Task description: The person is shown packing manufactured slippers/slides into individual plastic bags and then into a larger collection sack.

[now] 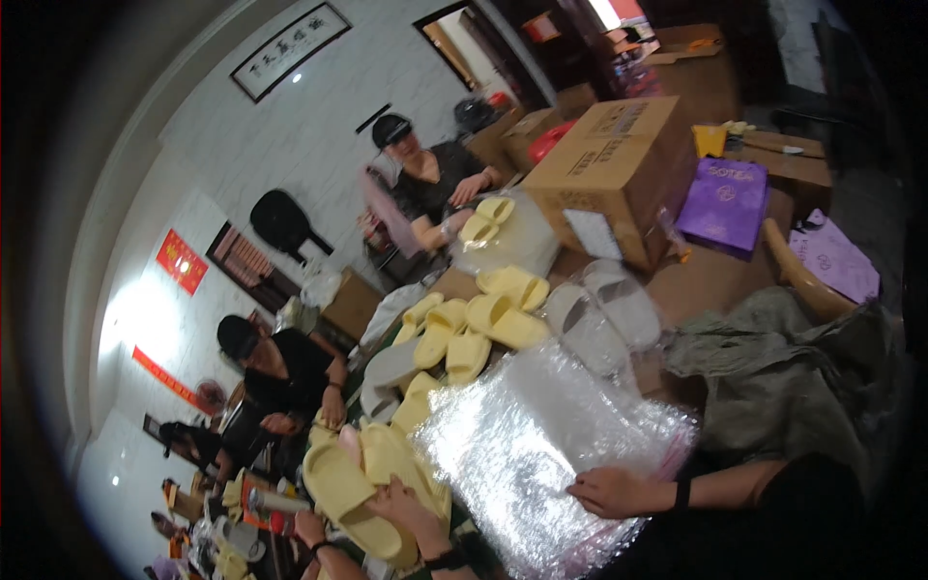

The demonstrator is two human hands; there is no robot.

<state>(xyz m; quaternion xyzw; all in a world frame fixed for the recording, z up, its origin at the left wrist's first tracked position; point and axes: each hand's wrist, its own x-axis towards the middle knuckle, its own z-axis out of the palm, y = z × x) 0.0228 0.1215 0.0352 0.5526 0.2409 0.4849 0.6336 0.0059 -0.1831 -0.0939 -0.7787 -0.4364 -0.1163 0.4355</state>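
Observation:
A pair of yellow slippers (340,483) is tilted up at the lower left. My left hand (404,507) grips one of them, its fingers pressed on the yellow sole. A stack of shiny clear plastic bags (522,454) lies in front of me. At its right side my right hand (611,491) is closed, fingertips pinching the bag surface. More yellow slippers (498,321) sit just beyond the stack. Grey slippers in clear wrap (604,314) rest to their right.
A large cardboard box (609,179) and a purple paper bag (723,208) stand far right. Dark grey cloth (773,372) lies near my right arm. Another person's hand (309,527) is left of mine. Co-workers sit along the table; one handles yellow slippers in plastic (483,224).

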